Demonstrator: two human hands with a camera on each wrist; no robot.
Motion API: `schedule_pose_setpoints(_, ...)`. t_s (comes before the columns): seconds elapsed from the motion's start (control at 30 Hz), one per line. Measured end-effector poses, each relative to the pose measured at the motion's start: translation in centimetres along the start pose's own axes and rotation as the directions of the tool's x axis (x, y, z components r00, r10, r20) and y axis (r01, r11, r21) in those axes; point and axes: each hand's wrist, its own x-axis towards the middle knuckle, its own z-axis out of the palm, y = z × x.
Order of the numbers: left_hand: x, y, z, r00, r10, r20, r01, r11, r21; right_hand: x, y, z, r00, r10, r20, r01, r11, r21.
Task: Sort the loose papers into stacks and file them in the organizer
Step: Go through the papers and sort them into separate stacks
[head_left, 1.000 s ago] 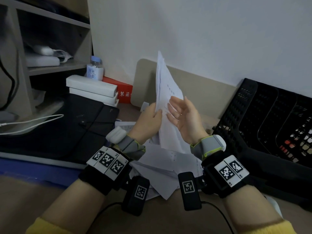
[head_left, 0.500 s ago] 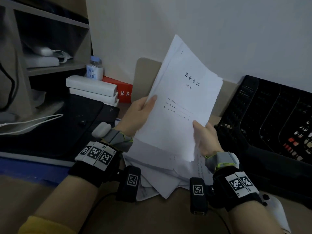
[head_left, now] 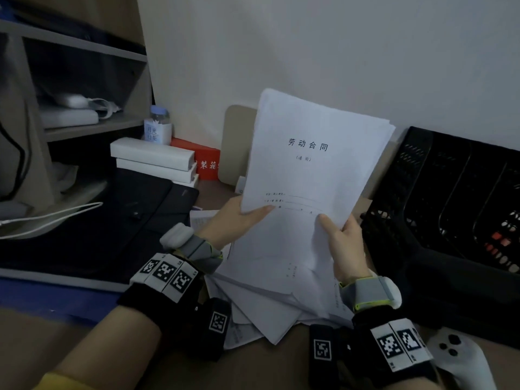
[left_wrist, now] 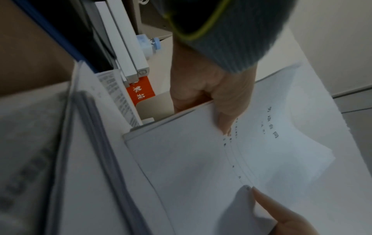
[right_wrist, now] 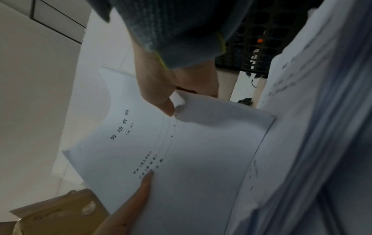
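Desk (head_left: 281,367) | 2 hands grip 1 paper sheaf (head_left: 306,178) | 1 organizer (head_left: 450,220)

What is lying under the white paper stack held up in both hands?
Under the held white paper stack a messy pile of loose white sheets lies on the brown desk. The left hand and right hand grip it; whatever the pile covers is hidden.
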Motion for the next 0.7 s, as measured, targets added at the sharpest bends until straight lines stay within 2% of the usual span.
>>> schedule_pose_setpoints(0.17, 0.1, -1.6, -0.4, 0.991, -0.123, 0.049, 0.119, 0.990, 0.078, 0.6, 1.5, -0.8, 0.984, 0.159, 0.081, -0.154, 0.986, -0.062)
schedule_pose_setpoints(0.27, 0.2, -1.9, -0.3, 0.989, -0.141, 0.032, 0.140, 0.990, 0.035, 0.9, 1.3, -1.8, 0.952, 0.285, 0.112, -0.276, 0.957, -0.083)
schedule_pose_setpoints(0.33, 0.3, -1.7, 0.0, 0.989, -0.145, -0.006, 0.145, 0.989, 0.029, 1.1, 0.9, -3.3, 0.941, 0.327, 0.083, -0.316, 0.941, -0.120)
schedule_pose_setpoints(0.47, 0.6, -1.8, 0.0, 0.979, -0.172, -0.108, 0.181, 0.980, 0.081, 1.8, 0.8, -6.5, 0.937, 0.340, -0.080, -0.349, 0.923, -0.163)
schedule_pose_setpoints(0.63, 0.7, -2.1, -0.2, 0.976, -0.189, -0.104, 0.205, 0.964, 0.169, 2.5, 2.3, -7.6, 0.895, 0.404, -0.188, -0.441, 0.863, -0.247)
schedule_pose_setpoints(0.7, 0.6, -2.2, -0.4, 0.976, -0.197, -0.094, 0.212, 0.955, 0.207, 2.6, 3.1, -7.5, 0.887, 0.423, -0.187, -0.461, 0.834, -0.302)
